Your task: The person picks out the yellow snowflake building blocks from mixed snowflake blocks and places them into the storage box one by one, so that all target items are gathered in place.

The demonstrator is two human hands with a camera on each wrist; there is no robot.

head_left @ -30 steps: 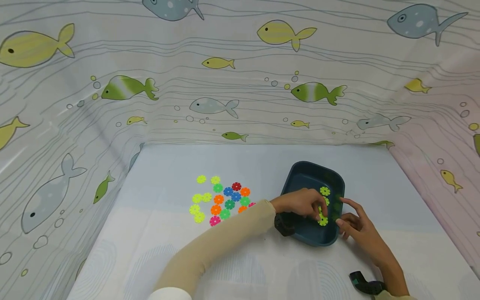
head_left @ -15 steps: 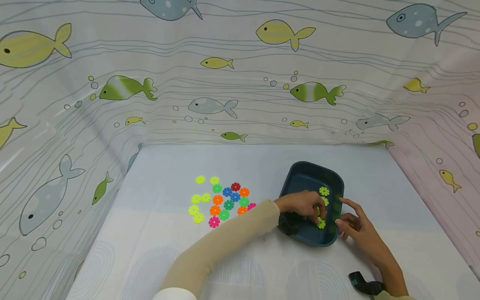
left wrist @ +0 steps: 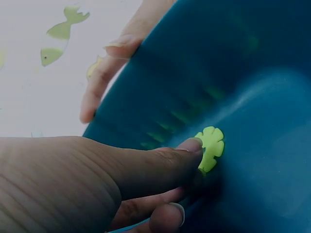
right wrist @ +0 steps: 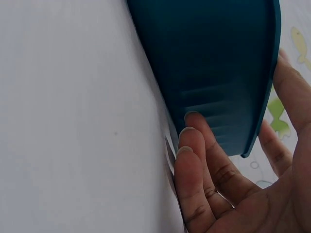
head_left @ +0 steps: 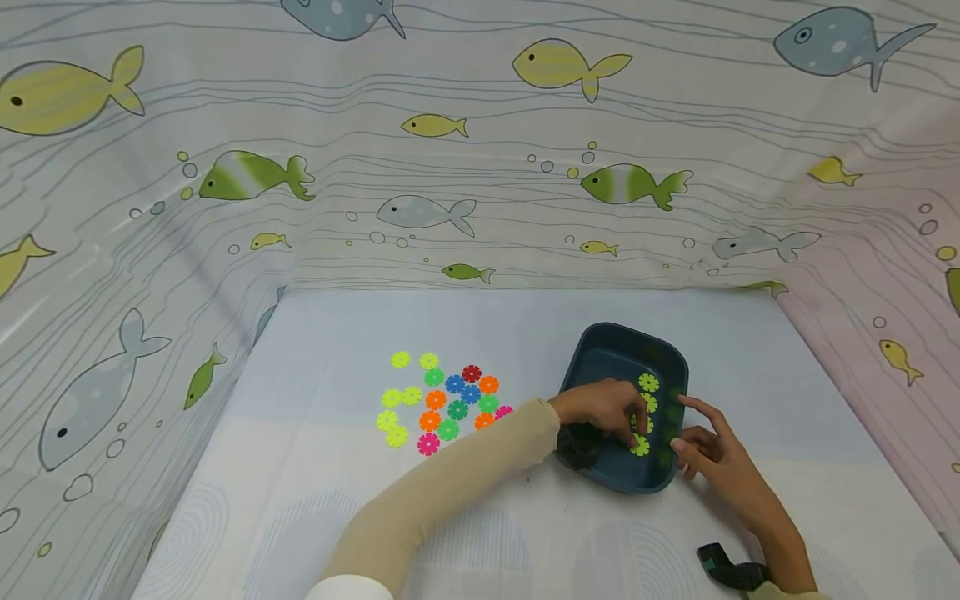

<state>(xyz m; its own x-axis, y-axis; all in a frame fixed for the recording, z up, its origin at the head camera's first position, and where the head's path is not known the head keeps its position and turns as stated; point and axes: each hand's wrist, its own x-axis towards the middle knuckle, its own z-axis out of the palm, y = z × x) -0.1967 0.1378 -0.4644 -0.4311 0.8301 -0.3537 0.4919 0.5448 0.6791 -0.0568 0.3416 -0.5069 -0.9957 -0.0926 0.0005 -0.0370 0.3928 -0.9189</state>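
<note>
In the head view my left hand (head_left: 607,407) reaches into a dark blue plastic tray (head_left: 611,337). Its thumb and fingertip pinch a yellow-green interlocking disc (left wrist: 212,148), notched like a flower, close over the tray floor. That disc (head_left: 640,446) is nearest me in a row of yellow-green discs (head_left: 648,382) along the tray's right wall, partly hidden by my fingers. My right hand (head_left: 720,462) holds the tray's right side. Its thumb and index finger are at the rim, and the other fingers (right wrist: 190,170) lie against the outer wall.
Left of the tray, several discs lie loose on the white table (head_left: 315,500): yellow-green (head_left: 392,398), orange (head_left: 436,400), blue (head_left: 455,383), green (head_left: 457,409), pink (head_left: 428,444) and dark red (head_left: 471,373). My left sleeve (head_left: 450,492) crosses in front of them. Fish-patterned cloth (head_left: 450,167) encloses the table's back and sides.
My left fingers have shifted slightly inside the tray, and the nearest yellow-green disc has moved a little left. More of the row now shows. My right hand has stayed at the tray's side.
</note>
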